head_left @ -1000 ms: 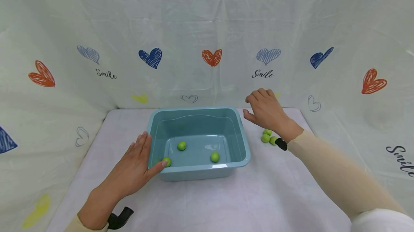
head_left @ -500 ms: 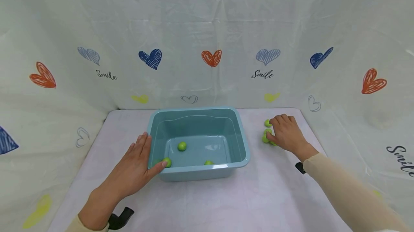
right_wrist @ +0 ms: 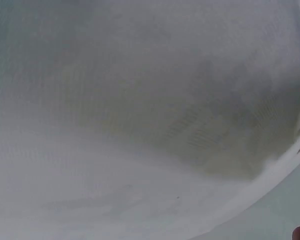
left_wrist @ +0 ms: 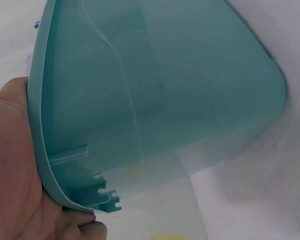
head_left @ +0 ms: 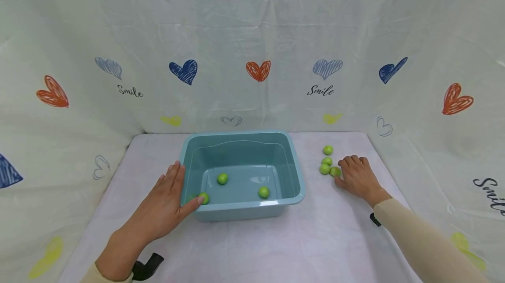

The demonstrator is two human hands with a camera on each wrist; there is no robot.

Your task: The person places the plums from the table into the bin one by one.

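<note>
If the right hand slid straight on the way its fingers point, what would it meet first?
The right hand points up-left at the green balls on the table. Its fingers would probably meet the nearest ball first; they look to be almost touching it.

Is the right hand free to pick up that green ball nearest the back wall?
Probably yes. The right hand lies on the table beside the cluster, and the farthest green ball sits apart, with nothing covering it.

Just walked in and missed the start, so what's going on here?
A person steadies a blue tub with the left hand flat against its side. Three green balls lie inside, one near the front right. The right hand rests on the table beside four more balls, fingertips at the nearest; whether it grips that one is unclear.
</note>
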